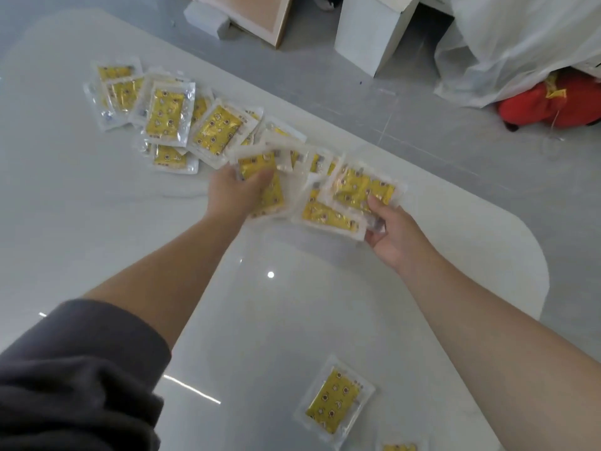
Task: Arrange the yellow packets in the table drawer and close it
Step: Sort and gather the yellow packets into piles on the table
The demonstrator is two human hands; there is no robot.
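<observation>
Head view. A white glossy table (81,206) seen from above, with a person's two bare forearms reaching across it.

Yellow packets (167,113), each sealed in a clear wrapper, lie in a loose overlapping spread on the far part of the table, running from the far left towards the right edge. None is stacked squarely; they lie at mixed angles.

The left hand (234,190) is at the near edge of the spread. Its thumb lies over the face of one packet (270,193) and its fingers are curled under it, so it grasps that packet. A dark grey sleeve (74,369) is pushed up the left arm.

The right hand (393,232) is just to the right, near the table's edge. Its thumb presses on top of a small fan of packets (361,187) with the fingers beneath, gripping them. How many it holds cannot be told.

A lone packet (335,405) lies flat on the near part of the table, well apart from the spread. The corner of another (399,447) shows at the bottom edge of the frame.

Beyond the table, on the grey floor (406,102): a red bag (553,102) partly under a white plastic sheet (520,43), a white box (370,27), and a wood-edged panel (260,14).
</observation>
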